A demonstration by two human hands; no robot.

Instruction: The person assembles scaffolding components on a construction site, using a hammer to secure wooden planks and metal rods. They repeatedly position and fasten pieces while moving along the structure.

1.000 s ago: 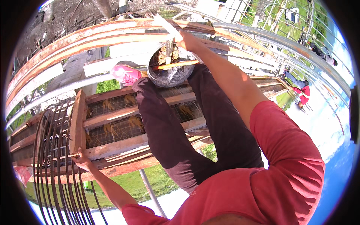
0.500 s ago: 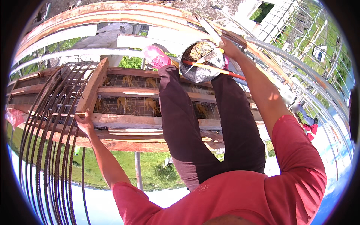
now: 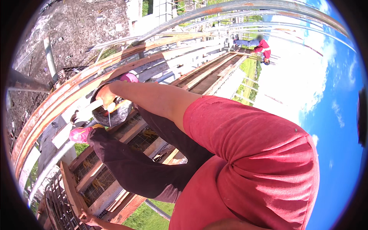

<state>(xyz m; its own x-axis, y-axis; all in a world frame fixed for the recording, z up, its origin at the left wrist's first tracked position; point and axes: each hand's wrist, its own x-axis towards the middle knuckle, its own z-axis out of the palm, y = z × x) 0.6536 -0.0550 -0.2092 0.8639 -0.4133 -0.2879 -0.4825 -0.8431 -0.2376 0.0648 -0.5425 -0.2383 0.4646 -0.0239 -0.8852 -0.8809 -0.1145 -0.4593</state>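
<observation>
My right hand is down at the mouth of a grey, dirt-stained bucket, its fingers closed round a pale, bar-like handle that sticks out past the rim. An orange rod and a thin light strip show inside the bucket; my hand and arm hide much of the rest. The bucket stands between my feet, beside a pink shoe. At the lower left, my left hand grips the near end of a wooden board lying across the timber formwork.
Steel reinforcing bars run beside the board. Timber rails with wire mesh between them extend under my legs. Metal scaffold pipes cross the top. Farther along the formwork is another person in red. Rough ground lies below at left.
My view has turned toward the right. My right hand has gone from beside the bucket to its mouth, with the pale handle in it. My left hand keeps hold of the board.
</observation>
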